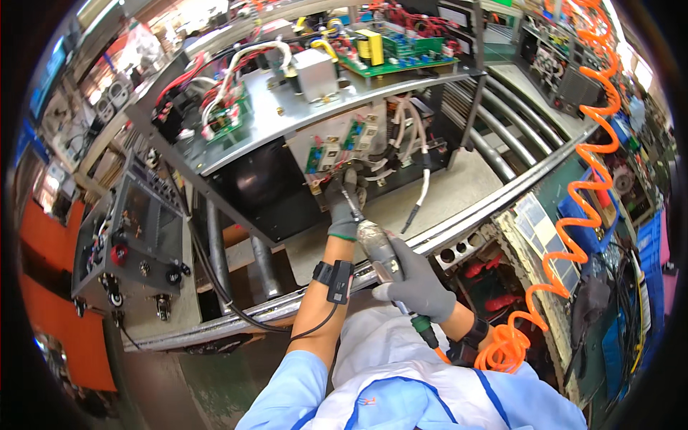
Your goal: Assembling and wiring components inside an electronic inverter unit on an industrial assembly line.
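My right hand (423, 283), in a grey glove, is wrapped round a worn pneumatic screwdriver (378, 247). The tool tilts up and to the left, its thin bit passing beside my left hand (344, 201). That hand, gloved in grey too, reaches into the lower bay of a metal equipment frame (244, 190), its fingers drawn together by a light mounting panel (301, 147). Whatever they pinch, if anything, is too small to make out. Small green circuit boards (354, 135) sit on the panel just above the fingertips. A white cable (424, 190) hangs down to their right.
An orange coiled air hose (573, 215) runs down the right side to the tool. On the frame's upper shelf (265, 122) stands a large green circuit board (401, 57). Metal rollers (512, 129) lie beneath and beyond the frame. A wheeled grey cabinet (136, 229) stands at left.
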`<move>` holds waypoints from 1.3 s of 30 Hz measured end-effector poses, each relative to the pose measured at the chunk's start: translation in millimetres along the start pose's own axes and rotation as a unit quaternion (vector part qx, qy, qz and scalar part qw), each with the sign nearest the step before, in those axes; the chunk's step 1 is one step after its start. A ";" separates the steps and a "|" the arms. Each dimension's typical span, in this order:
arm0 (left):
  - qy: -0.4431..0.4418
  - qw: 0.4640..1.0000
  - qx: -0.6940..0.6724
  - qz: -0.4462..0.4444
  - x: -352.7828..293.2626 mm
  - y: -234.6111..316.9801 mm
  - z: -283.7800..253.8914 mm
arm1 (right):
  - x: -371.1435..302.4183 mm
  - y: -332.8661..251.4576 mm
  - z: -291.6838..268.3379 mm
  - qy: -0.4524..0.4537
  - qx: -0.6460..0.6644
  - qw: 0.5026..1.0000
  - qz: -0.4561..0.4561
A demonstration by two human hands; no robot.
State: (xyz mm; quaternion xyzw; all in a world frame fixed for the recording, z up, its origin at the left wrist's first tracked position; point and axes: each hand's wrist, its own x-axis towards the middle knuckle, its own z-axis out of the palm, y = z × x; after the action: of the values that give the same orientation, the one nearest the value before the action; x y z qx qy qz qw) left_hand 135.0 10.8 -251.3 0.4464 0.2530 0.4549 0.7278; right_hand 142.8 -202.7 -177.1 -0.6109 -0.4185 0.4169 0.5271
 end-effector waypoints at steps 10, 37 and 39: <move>0.053 0.997 -0.060 -0.009 1.1 5.0 -0.6 | 1.7 7.2 1.5 0.013 -0.034 0.999 -0.034; 0.027 0.998 -0.013 0.054 7.5 -7.1 -4.5 | 12.5 -11.0 1.6 -0.039 0.254 0.960 0.110; 0.036 0.994 -0.018 0.097 9.3 -14.1 -5.9 | 12.7 -11.1 -0.8 -0.046 0.277 0.954 0.105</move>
State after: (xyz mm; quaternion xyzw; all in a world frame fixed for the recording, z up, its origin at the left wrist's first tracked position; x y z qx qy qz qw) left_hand 140.9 18.8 -266.2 0.4392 0.2264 0.5438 0.6783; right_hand 146.5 -189.8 -166.9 -0.4617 -0.2436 0.5969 0.6092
